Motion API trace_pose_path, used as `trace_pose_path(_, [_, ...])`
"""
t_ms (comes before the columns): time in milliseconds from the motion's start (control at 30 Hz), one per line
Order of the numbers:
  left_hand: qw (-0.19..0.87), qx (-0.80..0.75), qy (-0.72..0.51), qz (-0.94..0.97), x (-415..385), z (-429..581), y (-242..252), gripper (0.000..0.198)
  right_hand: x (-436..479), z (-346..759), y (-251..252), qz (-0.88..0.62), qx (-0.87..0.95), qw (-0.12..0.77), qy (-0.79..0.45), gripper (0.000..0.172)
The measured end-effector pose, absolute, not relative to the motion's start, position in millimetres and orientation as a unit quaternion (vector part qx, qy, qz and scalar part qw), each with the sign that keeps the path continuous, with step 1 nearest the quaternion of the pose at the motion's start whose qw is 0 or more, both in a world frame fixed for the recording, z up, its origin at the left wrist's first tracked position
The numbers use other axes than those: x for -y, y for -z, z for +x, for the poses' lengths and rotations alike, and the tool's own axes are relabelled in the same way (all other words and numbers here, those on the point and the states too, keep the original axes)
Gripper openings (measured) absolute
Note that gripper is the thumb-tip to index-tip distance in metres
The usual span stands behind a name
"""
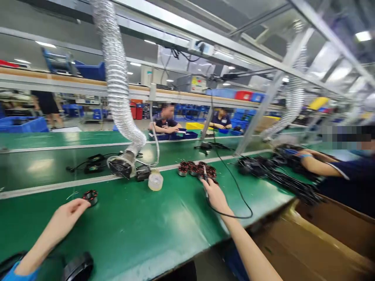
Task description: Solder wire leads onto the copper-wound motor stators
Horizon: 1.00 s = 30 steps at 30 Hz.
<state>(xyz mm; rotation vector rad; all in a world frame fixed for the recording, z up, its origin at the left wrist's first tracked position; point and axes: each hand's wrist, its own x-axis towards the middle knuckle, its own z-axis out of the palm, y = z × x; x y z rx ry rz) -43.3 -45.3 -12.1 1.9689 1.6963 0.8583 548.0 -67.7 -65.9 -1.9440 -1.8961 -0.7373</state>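
On the green bench, my left hand (66,218) pinches the near side of a small motor stator (91,197) with dark, reddish windings; thin wires stick out beside it. My right hand (216,196) is closed around a soldering iron (206,175), its pale tip pointing up and away from me. A black cord (243,216) loops from the iron over the bench. Directly behind the iron stands a cluster of several similar stators (191,168), partly hidden by the iron and my fingers.
A roll of clear tape (155,181) stands near a fume duct (117,86) with a fan (120,167) at its mouth. Black cables (281,179) are piled at right beside a co-worker's arm (319,163). A cardboard box (316,238) sits below the bench edge. A round black object (78,267) lies front left.
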Motion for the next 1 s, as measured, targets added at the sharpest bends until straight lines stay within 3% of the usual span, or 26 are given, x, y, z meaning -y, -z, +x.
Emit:
trace_pose_path(300, [-0.01, -0.646, -0.136, 0.751, 25, -33, 49, 0.034, 29, 575, 106, -0.69, 0.609, 0.185, 0.344, 0.031])
trace_pose_path(433, [-0.028, -0.624, -0.122, 0.771, 4, -46, 58, 0.033, 29, 574, 108, -0.709, 0.583, 0.181, 0.352, 0.026])
trace_pose_path(533, [-0.031, -0.626, -0.151, 0.764, -7, -54, 60, 0.042, 38, 561, 109, -0.714, 0.569, 0.236, 0.333, 0.028])
trace_pose_path(633, [0.006, -0.632, -0.211, 0.746, -5, -59, 55, 0.046, 57, 533, 110, -0.697, 0.569, 0.322, 0.294, 0.032])
trace_pose_path(767, [0.161, -0.587, -0.28, 0.742, 15, -65, 43, 0.037, 83, 477, 114, -0.652, 0.603, 0.413, 0.201, 0.03])
trace_pose_path(900, [0.286, -0.539, -0.252, 0.751, 36, -60, 36, 0.044, 91, 411, 116, -0.594, 0.654, 0.453, 0.119, 0.025])
trace_pose_path(1000, [0.309, -0.505, -0.245, 0.768, 42, -50, 37, 0.041, 88, 356, 110, -0.549, 0.697, 0.459, 0.055, 0.021])
